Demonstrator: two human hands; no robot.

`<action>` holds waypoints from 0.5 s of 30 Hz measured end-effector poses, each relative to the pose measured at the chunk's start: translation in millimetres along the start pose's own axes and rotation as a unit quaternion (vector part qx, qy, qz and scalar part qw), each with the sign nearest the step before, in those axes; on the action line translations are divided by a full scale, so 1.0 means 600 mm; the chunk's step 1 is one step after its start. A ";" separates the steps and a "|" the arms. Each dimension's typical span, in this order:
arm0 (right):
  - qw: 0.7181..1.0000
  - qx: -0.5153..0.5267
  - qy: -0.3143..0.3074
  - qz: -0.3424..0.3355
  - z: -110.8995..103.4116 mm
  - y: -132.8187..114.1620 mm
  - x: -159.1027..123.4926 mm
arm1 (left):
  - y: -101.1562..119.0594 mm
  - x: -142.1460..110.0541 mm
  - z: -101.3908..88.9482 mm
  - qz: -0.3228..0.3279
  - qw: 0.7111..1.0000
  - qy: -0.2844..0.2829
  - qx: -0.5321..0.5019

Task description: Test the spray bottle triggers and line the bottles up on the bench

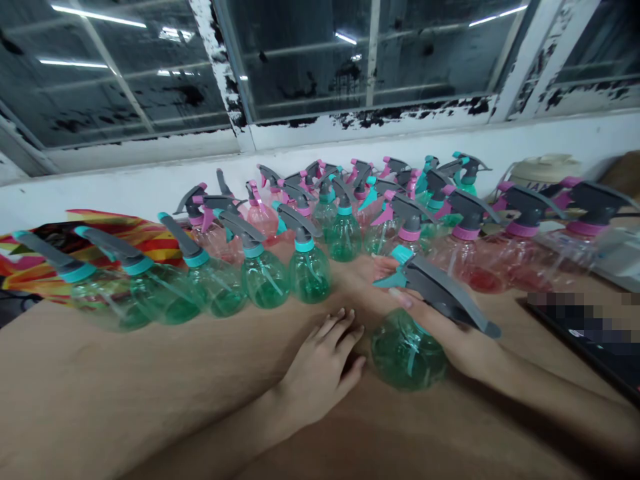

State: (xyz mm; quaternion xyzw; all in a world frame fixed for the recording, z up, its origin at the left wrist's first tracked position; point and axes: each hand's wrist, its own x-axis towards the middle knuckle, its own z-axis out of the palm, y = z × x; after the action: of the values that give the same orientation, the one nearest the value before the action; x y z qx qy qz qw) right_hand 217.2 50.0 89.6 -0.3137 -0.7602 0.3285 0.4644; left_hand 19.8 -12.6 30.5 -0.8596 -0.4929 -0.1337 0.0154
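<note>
My right hand [453, 327] is wrapped round the neck of a green spray bottle [407, 353] with a grey and teal trigger head [440, 287]; the bottle stands on the brown table [125, 393] close in front of me. Just left of that bottle, my left hand [323, 367] lies flat on the table with its fingers stretched out, holding nothing. Behind the hands stands a row of green spray bottles [263, 273].
Several more green and pink spray bottles [465, 247] crowd the table up to the white wall. A striped cloth [125, 240] lies at the far left. A dark flat object [590, 347] sits at the right edge. Peeling windows run above.
</note>
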 end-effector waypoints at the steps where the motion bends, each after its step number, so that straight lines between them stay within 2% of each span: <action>1: 1.000 0.009 0.003 0.010 0.000 -0.001 0.000 | 0.000 0.000 0.001 0.002 1.000 0.004 0.000; 4: 0.999 0.041 -0.003 0.035 0.001 -0.005 0.000 | -0.002 -0.001 0.002 0.002 1.000 0.008 0.000; 9: 0.996 0.081 -0.027 0.039 0.000 -0.011 0.005 | -0.002 0.000 0.004 0.006 1.000 0.004 0.000; 15: 0.999 0.027 0.002 0.041 0.000 -0.020 0.007 | -0.003 0.000 0.003 0.002 1.000 0.011 -0.004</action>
State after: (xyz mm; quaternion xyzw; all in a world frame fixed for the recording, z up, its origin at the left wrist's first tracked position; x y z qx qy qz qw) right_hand 213.7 46.5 101.1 -0.3326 -0.7368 0.3666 0.4606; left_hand 18.5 -11.2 28.5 -0.8591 -0.4904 -0.1454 0.0176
